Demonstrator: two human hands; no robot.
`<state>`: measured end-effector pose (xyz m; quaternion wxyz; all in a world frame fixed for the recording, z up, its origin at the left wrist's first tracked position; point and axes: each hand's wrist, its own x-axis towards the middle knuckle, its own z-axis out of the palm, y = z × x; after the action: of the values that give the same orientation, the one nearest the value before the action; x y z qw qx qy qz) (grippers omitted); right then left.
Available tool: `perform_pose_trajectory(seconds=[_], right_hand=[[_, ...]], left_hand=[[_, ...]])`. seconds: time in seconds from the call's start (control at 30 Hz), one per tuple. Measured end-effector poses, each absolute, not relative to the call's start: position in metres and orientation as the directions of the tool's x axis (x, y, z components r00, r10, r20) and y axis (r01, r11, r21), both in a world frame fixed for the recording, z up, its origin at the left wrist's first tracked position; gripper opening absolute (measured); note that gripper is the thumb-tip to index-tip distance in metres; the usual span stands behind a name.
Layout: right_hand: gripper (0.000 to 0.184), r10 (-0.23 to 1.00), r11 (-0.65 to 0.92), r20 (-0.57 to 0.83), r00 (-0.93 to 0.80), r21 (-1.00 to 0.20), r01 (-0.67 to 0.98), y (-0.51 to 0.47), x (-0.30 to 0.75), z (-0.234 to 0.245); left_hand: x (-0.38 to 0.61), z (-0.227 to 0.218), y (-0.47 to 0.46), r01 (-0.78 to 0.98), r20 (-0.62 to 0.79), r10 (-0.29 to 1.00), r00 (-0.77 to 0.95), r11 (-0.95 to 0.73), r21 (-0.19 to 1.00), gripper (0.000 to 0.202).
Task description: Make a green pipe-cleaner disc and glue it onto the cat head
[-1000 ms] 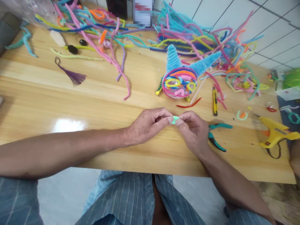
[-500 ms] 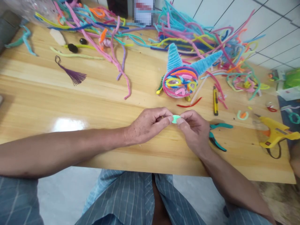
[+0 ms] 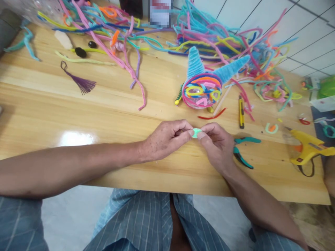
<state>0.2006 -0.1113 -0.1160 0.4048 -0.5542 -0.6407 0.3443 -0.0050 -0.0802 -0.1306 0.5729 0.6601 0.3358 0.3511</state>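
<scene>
Between my two hands is a small light-green pipe cleaner piece [image 3: 196, 132], bent into a flat oval. My left hand [image 3: 167, 139] pinches its left end between thumb and forefinger. The other end is gripped the same way by my right hand [image 3: 217, 144]. Just beyond them stands a round mask-like figure [image 3: 202, 91] made of coloured pipe cleaners, with two blue pointed ears and yellow eye loops. A short red pipe cleaner [image 3: 212, 114] lies between it and my hands. Teal-handled pliers [image 3: 244, 153] rest open beside my right wrist.
A yellow utility knife [image 3: 241, 112] and a yellow glue gun [image 3: 309, 148] lie to the right. Tangled pipe cleaners [image 3: 209, 38] fill the back of the wooden table [image 3: 104, 104]. A purple tassel [image 3: 80, 80] is at the left. The table's front edge runs near my body.
Both hands hold the green piece in the same place and pose. Only a very slight shift of the camera view shows.
</scene>
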Motion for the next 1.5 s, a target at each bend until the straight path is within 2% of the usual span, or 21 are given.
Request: perform_pose_trajectory(seconds=[0.13, 0.37, 0.6, 0.8, 1.0, 1.5], right_hand=[[0.014, 0.987, 0.163, 0.150, -0.064, -0.895, 0.416, -0.1115, 0.2007, -0.1158], [0.020, 0.991, 0.135, 0.130, -0.041, -0.892, 0.430, -0.1115, 0.1997, -0.1154], [0.013, 0.986, 0.167, 0.142, -0.091, -0.901, 0.401, -0.1116, 0.2018, -0.1166], [0.020, 0.992, 0.128, 0.117, -0.052, -0.888, 0.442, -0.1121, 0.2014, -0.1169], [0.015, 0.985, 0.171, 0.167, -0.048, -0.875, 0.453, -0.1127, 0.2006, -0.1171], [0.012, 0.984, 0.178, 0.157, -0.084, -0.890, 0.421, -0.1108, 0.2005, -0.1149]], left_hand=[[-0.0045, -0.1302, -0.0807, 0.045, 0.077, 0.852, 0.518, -0.118, 0.992, 0.027], [-0.0039, -0.1298, -0.0802, 0.030, 0.084, 0.849, 0.522, -0.116, 0.993, 0.027], [-0.0040, -0.1318, -0.0805, 0.018, 0.102, 0.853, 0.511, -0.129, 0.991, 0.027], [-0.0035, -0.1316, -0.0809, 0.015, 0.085, 0.855, 0.512, -0.108, 0.994, 0.028], [-0.0033, -0.1323, -0.0808, 0.012, 0.076, 0.851, 0.520, -0.096, 0.995, 0.031], [-0.0026, -0.1314, -0.0809, -0.017, 0.110, 0.856, 0.505, -0.117, 0.993, 0.028]])
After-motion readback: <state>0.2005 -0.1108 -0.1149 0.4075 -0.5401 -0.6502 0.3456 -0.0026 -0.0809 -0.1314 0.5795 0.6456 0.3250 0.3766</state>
